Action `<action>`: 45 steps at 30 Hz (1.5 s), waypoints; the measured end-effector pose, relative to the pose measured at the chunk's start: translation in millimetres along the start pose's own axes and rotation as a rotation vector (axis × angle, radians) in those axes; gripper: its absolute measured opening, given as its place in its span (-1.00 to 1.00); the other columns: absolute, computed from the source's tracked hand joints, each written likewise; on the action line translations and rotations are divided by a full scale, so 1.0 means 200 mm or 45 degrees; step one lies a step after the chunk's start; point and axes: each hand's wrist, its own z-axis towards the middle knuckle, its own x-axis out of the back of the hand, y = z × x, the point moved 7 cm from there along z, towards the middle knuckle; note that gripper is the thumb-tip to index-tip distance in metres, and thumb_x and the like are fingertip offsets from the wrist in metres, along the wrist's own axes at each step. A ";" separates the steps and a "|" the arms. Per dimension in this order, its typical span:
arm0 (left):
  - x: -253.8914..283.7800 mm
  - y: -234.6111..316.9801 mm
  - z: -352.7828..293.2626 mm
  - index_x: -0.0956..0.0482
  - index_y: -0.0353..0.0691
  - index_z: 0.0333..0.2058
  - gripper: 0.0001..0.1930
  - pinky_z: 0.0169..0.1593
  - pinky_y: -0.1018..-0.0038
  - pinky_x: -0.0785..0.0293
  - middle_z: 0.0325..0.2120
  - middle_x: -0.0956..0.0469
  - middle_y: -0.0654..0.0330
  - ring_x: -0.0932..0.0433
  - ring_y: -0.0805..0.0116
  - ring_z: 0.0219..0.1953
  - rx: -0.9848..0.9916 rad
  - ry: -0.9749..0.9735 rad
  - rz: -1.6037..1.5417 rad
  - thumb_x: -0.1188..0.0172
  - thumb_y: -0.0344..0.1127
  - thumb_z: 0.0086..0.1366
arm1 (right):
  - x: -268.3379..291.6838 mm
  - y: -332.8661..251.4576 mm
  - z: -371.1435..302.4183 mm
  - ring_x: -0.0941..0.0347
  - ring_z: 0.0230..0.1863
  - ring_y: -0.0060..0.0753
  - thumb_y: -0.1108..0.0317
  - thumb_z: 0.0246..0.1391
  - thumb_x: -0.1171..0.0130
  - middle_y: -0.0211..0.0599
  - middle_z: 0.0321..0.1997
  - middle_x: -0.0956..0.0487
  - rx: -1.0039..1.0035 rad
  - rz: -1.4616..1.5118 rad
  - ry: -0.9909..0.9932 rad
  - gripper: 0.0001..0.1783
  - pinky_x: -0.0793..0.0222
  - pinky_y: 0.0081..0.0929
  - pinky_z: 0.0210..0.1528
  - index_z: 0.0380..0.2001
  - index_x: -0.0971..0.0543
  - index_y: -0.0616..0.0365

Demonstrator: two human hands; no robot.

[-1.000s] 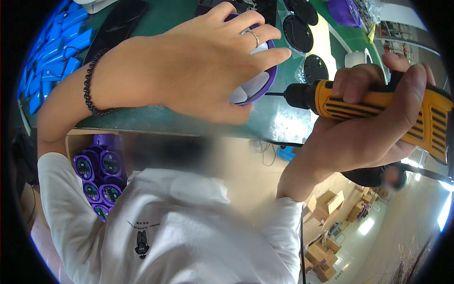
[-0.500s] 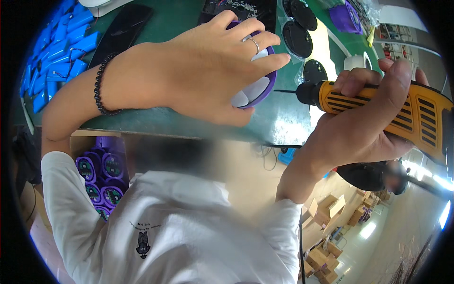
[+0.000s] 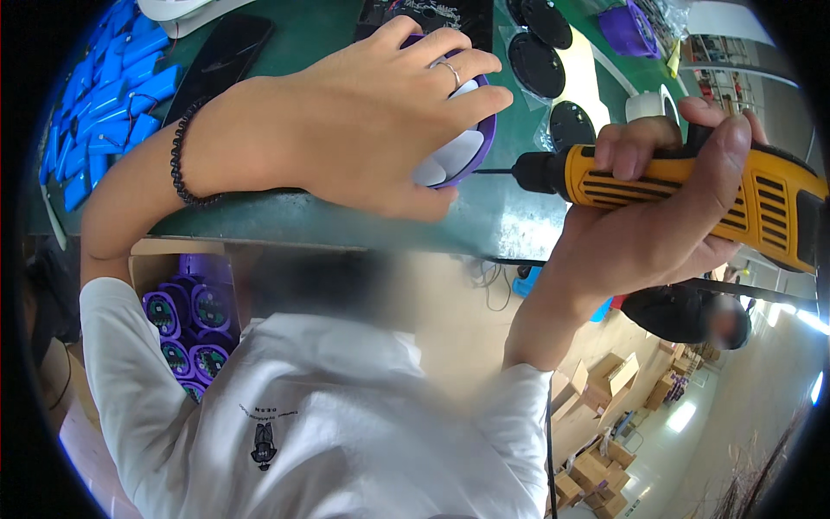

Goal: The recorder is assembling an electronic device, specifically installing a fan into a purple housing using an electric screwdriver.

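My left hand (image 3: 363, 130) lies over a round purple housing (image 3: 490, 138) on the green table, its fingers curved across the top and over the rim. White rounded pieces (image 3: 458, 154) show inside the housing; the rest is covered by the hand. In my right hand (image 3: 657, 216) is a yellow and black power screwdriver (image 3: 596, 180), held level. Its thin bit (image 3: 494, 171) points left and its tip reaches the housing's lower right side. Whether the tip sits in a screw cannot be made out.
Blue wired battery packs (image 3: 112, 95) are heaped at the far left beside a black phone (image 3: 226, 56). Black discs (image 3: 536, 65) lie beyond the housing, and another purple housing (image 3: 627, 33) stands far right. A box (image 3: 233, 268) below the table edge holds several purple units (image 3: 210, 307). A person (image 3: 683, 318) is in the background.
The screwdriver has moved left, bringing its bit from a small gap away up to the housing. My left hand and the housing have shifted slightly left in the picture.
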 end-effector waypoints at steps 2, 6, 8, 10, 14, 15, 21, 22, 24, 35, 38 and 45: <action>0.00 0.00 0.00 -0.37 -0.26 0.22 -0.25 0.22 0.16 -0.25 0.23 -0.35 -0.05 -0.30 -0.03 0.27 -0.001 0.004 -0.018 -0.36 -0.10 0.06 | 0.00 0.01 0.01 -0.29 -0.71 -0.53 0.20 0.31 -0.20 -0.25 -0.50 -0.53 0.063 0.021 -0.066 -0.69 -0.27 -0.52 -0.65 -0.29 -0.43 0.25; 0.00 0.00 0.00 -0.36 -0.26 0.22 -0.25 0.21 0.16 -0.25 0.23 -0.35 -0.06 -0.31 -0.04 0.26 0.003 -0.009 -0.025 -0.36 -0.10 0.07 | 0.01 0.00 0.02 -0.28 -0.70 -0.54 0.19 0.30 -0.20 -0.27 -0.58 -0.48 0.063 -0.001 0.021 -0.69 -0.26 -0.53 -0.63 -0.30 -0.45 0.25; 0.00 0.00 0.00 -0.36 -0.26 0.22 -0.25 0.22 0.15 -0.25 0.23 -0.35 -0.06 -0.31 -0.04 0.26 0.007 -0.010 -0.032 -0.36 -0.10 0.07 | 0.04 0.02 0.03 -0.26 -0.69 -0.56 0.17 0.30 -0.20 -0.30 -0.66 -0.41 0.040 0.012 -0.052 -0.68 -0.24 -0.56 -0.61 -0.31 -0.47 0.23; 0.00 0.00 0.00 -0.36 -0.26 0.22 -0.25 0.22 0.15 -0.25 0.23 -0.35 -0.06 -0.31 -0.05 0.26 0.010 -0.011 -0.042 -0.36 -0.10 0.07 | 0.06 0.01 0.03 -0.24 -0.69 -0.57 0.14 0.29 -0.20 -0.34 -0.71 -0.36 0.022 0.047 -0.060 -0.67 -0.23 -0.59 -0.60 -0.32 -0.48 0.22; 0.00 0.00 0.00 -0.36 -0.26 0.23 -0.24 0.24 0.14 -0.24 0.23 -0.35 -0.06 -0.31 -0.05 0.27 0.002 -0.006 -0.037 -0.36 -0.10 0.07 | 0.04 0.00 0.02 -0.23 -0.69 -0.59 0.10 0.29 -0.21 -0.36 -0.73 -0.34 -0.013 0.075 -0.010 -0.65 -0.23 -0.59 -0.58 -0.31 -0.48 0.20; 0.00 0.00 0.00 -0.36 -0.26 0.23 -0.24 0.25 0.13 -0.24 0.23 -0.35 -0.06 -0.30 -0.05 0.27 0.002 -0.009 -0.028 -0.36 -0.10 0.07 | 0.04 0.01 0.02 -0.23 -0.69 -0.59 0.10 0.29 -0.21 -0.36 -0.70 -0.37 -0.021 0.070 -0.028 -0.65 -0.23 -0.59 -0.58 -0.32 -0.48 0.20; 0.01 0.00 0.00 -0.36 -0.27 0.23 -0.24 0.23 0.15 -0.26 0.22 -0.36 -0.06 -0.32 -0.04 0.26 -0.006 0.009 -0.039 -0.35 -0.10 0.06 | 0.03 0.00 0.03 -0.27 -0.69 -0.58 0.14 0.28 -0.23 -0.32 -0.50 -0.51 0.007 0.048 -0.127 -0.68 -0.27 -0.56 -0.59 -0.32 -0.44 0.16; 0.01 0.00 0.00 -0.36 -0.27 0.23 -0.24 0.23 0.15 -0.26 0.22 -0.36 -0.06 -0.32 -0.04 0.26 -0.004 0.008 -0.038 -0.35 -0.10 0.06 | 0.03 0.00 0.03 -0.28 -0.69 -0.57 0.15 0.28 -0.24 -0.31 -0.45 -0.53 0.016 0.079 -0.150 -0.69 -0.28 -0.55 -0.59 -0.31 -0.43 0.16; 0.01 0.00 0.00 -0.36 -0.27 0.23 -0.24 0.22 0.16 -0.26 0.21 -0.37 -0.06 -0.33 -0.04 0.25 -0.008 0.012 -0.026 -0.35 -0.09 0.06 | 0.02 -0.01 0.03 -0.28 -0.69 -0.57 0.16 0.28 -0.24 -0.30 -0.44 -0.54 0.016 0.097 -0.166 -0.70 -0.29 -0.55 -0.59 -0.31 -0.43 0.15; 0.01 0.00 0.00 -0.37 -0.27 0.22 -0.25 0.22 0.14 -0.26 0.22 -0.36 -0.06 -0.33 -0.05 0.25 0.000 0.007 -0.018 -0.37 -0.12 0.05 | 0.04 -0.02 0.03 -0.30 -0.70 -0.55 0.12 0.28 -0.23 -0.27 -0.53 -0.52 0.013 0.087 -0.115 -0.67 -0.29 -0.56 -0.60 -0.28 -0.48 0.19; 0.00 0.00 0.00 -0.37 -0.27 0.23 -0.24 0.23 0.14 -0.26 0.22 -0.36 -0.05 -0.32 -0.04 0.26 0.000 0.008 -0.026 -0.37 -0.12 0.05 | 0.04 0.01 0.03 -0.29 -0.69 -0.56 0.10 0.27 -0.23 -0.30 -0.62 -0.47 0.008 0.087 -0.161 -0.65 -0.27 -0.57 -0.59 -0.30 -0.49 0.20; 0.00 0.00 0.00 -0.36 -0.26 0.23 -0.23 0.23 0.14 -0.25 0.22 -0.36 -0.05 -0.31 -0.04 0.26 0.003 -0.007 -0.034 -0.36 -0.12 0.05 | 0.02 0.00 0.04 -0.30 -0.68 -0.57 0.13 0.29 -0.21 -0.30 -0.52 -0.51 0.016 0.092 -0.210 -0.68 -0.28 -0.56 -0.60 -0.30 -0.49 0.20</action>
